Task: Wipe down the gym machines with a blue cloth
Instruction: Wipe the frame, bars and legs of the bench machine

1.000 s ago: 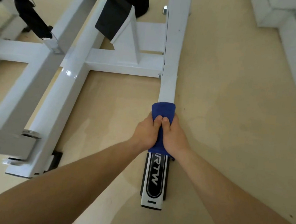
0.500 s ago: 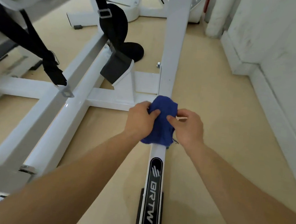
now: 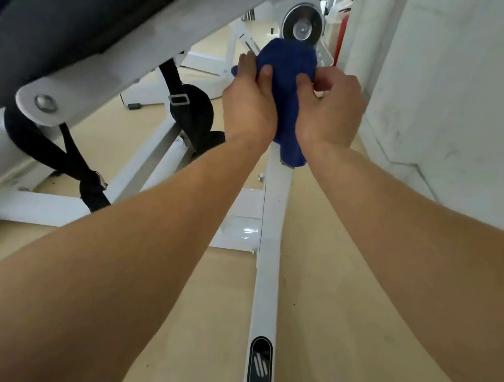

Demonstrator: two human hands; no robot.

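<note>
A blue cloth (image 3: 287,79) is wrapped around the slanted white bar (image 3: 266,285) of a gym machine, high up near a round metal pivot disc (image 3: 302,29). My left hand (image 3: 249,103) grips the cloth from the left and my right hand (image 3: 331,109) grips it from the right, thumbs pressed onto the fabric. A loose end of the cloth hangs below the hands. The bar runs down to a black logo plate (image 3: 258,375) at the bottom edge.
A dark padded arm on a white frame (image 3: 74,32) crosses overhead at the left. Black straps (image 3: 62,152) and a black pad (image 3: 190,112) hang beside white floor beams (image 3: 34,208). A white wall (image 3: 457,88) rises close on the right; the floor is beige.
Both hands have slid the cloth up the white bar, from near the floor end to just below the pivot disc. The view has tilted upward with them.
</note>
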